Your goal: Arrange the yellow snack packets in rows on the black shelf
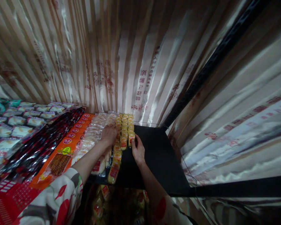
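Note:
Rows of small yellow-wrapped snack packs [123, 143] lie on a black shelf [158, 156]. My left hand [109, 135] lies at the left side of these rows, its fingers loosely extended against the packs and partly blurred. With thumb and fingers, my right hand [138, 150] grips the front end of the rightmost yellow snack pack [131, 137]. Another line of yellow packs [114, 170] runs toward the shelf's front edge. Clear-wrapped pale packs [99, 125] sit under and left of my left wrist.
Further left are an orange snack bag [69, 137], dark red shiny packets [44, 143], white packets [18, 131] and a red plastic basket [11, 203]. A printed curtain [131, 62] hangs behind. A dark metal post [201, 72] rises at right. More packs [98, 206] show on a lower level.

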Demonstrator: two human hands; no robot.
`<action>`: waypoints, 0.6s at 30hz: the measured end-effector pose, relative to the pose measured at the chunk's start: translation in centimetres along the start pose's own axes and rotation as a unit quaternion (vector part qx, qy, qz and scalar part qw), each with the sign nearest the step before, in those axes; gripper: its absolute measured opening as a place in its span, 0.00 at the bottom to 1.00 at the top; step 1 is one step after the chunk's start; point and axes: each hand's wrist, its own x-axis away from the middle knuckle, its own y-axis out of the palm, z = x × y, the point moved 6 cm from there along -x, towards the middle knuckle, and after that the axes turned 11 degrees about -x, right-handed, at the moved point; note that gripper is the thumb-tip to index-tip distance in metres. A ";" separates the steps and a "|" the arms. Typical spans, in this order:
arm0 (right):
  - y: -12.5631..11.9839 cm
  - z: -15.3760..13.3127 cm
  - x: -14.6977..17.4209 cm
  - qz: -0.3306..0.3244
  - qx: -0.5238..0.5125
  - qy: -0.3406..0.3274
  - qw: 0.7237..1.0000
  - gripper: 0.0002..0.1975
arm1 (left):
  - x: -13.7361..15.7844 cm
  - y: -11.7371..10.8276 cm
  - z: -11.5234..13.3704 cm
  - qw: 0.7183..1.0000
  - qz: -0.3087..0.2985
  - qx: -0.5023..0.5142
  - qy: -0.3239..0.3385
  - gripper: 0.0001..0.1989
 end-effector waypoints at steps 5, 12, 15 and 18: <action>0.1 -0.4 0.0 -0.014 0.037 -0.025 0.999 0.27 | -0.5 -0.1 -0.2 1.000 0.013 -0.008 -0.002 0.12; 0.4 -0.7 -0.1 -0.021 0.053 -0.036 0.998 0.26 | -0.6 0.3 -0.1 1.000 0.011 -0.009 -0.020 0.13; 0.3 -0.5 0.2 -0.020 0.032 -0.030 0.999 0.27 | -0.4 0.6 -0.1 0.999 0.019 0.006 -0.038 0.15; -0.7 -0.7 0.3 0.017 -0.022 -0.025 0.999 0.27 | -0.2 1.1 0.0 0.998 0.009 0.047 -0.045 0.16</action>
